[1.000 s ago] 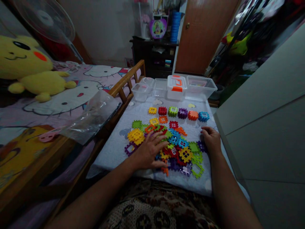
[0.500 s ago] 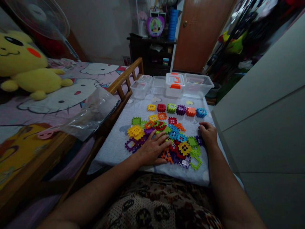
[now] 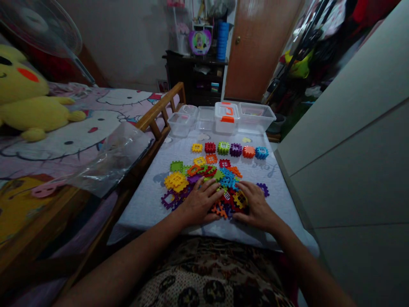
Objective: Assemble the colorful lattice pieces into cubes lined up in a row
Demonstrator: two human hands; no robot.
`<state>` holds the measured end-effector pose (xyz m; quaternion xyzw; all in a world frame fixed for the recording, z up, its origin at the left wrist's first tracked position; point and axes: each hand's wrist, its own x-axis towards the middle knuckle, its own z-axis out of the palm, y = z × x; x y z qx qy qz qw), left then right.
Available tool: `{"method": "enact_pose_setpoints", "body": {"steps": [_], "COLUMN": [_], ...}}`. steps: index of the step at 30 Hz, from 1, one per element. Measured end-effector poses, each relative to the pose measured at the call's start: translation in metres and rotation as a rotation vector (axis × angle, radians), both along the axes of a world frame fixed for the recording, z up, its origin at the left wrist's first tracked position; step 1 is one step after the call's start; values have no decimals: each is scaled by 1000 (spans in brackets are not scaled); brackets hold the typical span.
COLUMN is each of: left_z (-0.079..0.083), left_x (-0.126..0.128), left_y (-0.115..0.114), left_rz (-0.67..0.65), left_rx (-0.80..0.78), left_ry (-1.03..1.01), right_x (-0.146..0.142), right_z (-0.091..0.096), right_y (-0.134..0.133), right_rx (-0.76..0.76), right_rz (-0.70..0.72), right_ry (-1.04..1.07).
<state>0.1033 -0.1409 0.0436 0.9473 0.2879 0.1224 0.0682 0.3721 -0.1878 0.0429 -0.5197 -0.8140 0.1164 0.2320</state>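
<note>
Colourful plastic interlocking tiles, many with window-like openings, lie in a loose pile. My left hand [image 3: 201, 201] rests on the pile's near middle, fingers stretched out. On its right side my right hand [image 3: 257, 208] lies open with spread fingers, covering tiles there. Between the hands show a yellow window tile [image 3: 240, 199] and an orange tile [image 3: 220, 209]. Blue tiles [image 3: 227, 177] sit just beyond my fingertips. Yellow tiles [image 3: 176, 181] are heaped to the left. A single purple tile [image 3: 263, 189] lies apart, right of my right hand.
Beyond the pile runs a row of tile stacks sorted by colour, including a green stack [image 3: 223, 148] and a blue stack [image 3: 261, 152]. Clear plastic boxes [image 3: 257, 119] and an orange-latched box [image 3: 226, 123] line the table's far edge. A wooden bed rail [image 3: 166, 106] borders the left.
My right hand has moved left from the table's right side onto the pile, and its curled fingers have spread. The green tiles at the right are now hidden. My left hand stays on the pile.
</note>
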Motion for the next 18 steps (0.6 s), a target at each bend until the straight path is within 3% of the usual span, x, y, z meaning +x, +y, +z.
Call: {"method": "enact_pose_setpoints", "body": {"steps": [3, 7, 18], "left_z": [-2, -6, 0], "left_x": [0, 2, 10], "left_y": [-1, -2, 1], "left_rz": [-5, 9, 17], "left_rx": [6, 25, 87], "left_ry": [-3, -24, -132], "right_x": [-21, -33, -16], "right_z": [-9, -17, -5], "right_y": [-15, -17, 3], "right_rx": [58, 148, 174], "right_rz": [29, -1, 43], "right_ry": [-89, -98, 92]}}
